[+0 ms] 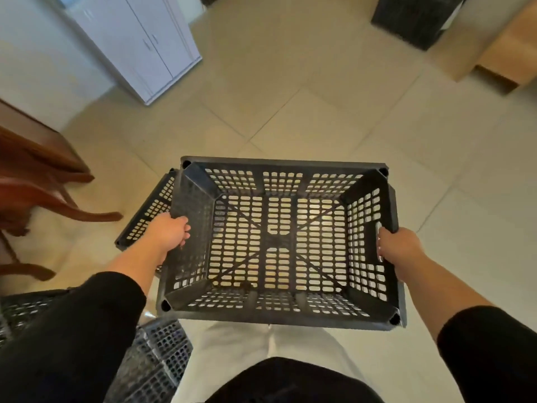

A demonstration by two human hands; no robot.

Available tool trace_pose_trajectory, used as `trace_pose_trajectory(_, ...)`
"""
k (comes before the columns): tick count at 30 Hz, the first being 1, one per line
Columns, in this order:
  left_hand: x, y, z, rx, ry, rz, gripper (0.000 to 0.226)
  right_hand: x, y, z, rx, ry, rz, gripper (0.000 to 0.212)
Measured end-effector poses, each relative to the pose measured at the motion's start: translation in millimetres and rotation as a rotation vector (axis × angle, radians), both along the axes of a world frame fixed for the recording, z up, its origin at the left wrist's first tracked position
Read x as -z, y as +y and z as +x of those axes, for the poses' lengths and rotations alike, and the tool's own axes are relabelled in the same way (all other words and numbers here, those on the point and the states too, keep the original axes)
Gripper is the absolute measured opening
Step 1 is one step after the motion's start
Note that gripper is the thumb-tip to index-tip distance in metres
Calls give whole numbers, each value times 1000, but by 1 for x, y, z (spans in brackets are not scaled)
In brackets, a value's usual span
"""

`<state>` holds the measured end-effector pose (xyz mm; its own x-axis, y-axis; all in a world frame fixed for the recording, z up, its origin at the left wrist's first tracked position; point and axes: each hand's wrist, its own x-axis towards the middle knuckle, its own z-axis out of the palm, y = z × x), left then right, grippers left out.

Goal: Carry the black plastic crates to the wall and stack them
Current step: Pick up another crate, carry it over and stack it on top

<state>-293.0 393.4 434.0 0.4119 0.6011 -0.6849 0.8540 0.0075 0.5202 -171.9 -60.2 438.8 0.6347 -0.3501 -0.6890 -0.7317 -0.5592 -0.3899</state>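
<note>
I hold a black perforated plastic crate (279, 242) level in front of me, above the tiled floor, its open top facing me. My left hand (170, 231) grips its left short wall at the rim. My right hand (399, 248) grips the right wall at the handle slot. Another black crate (151, 212) lies tilted on the floor just left of and below the one I hold. More black crates (162, 356) sit at the lower left by my legs. At the top right stands a dark stack of crates (415, 18) near the far wall.
A white cabinet (139, 45) stands at the upper left. A dark wooden table with curved legs (43, 193) is at the left. Light wooden furniture (508, 50) sits at the upper right. Tiled floor (305, 97) stretches between me and the far stack.
</note>
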Motion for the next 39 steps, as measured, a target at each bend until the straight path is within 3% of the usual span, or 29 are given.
trace_pose_trajectory(15,-39,59,316,360,-97,-26,27,-65,48,175,299,-127,-78,32)
trace_pose_trajectory(27,-57,-22,586,605,-151,22,24,-77,-13,327,472,-208,-133,29)
trace_pose_trajectory(39,-88,-59,799,485,-177,52,27,-109,-59,587,432,-188,-106,28)
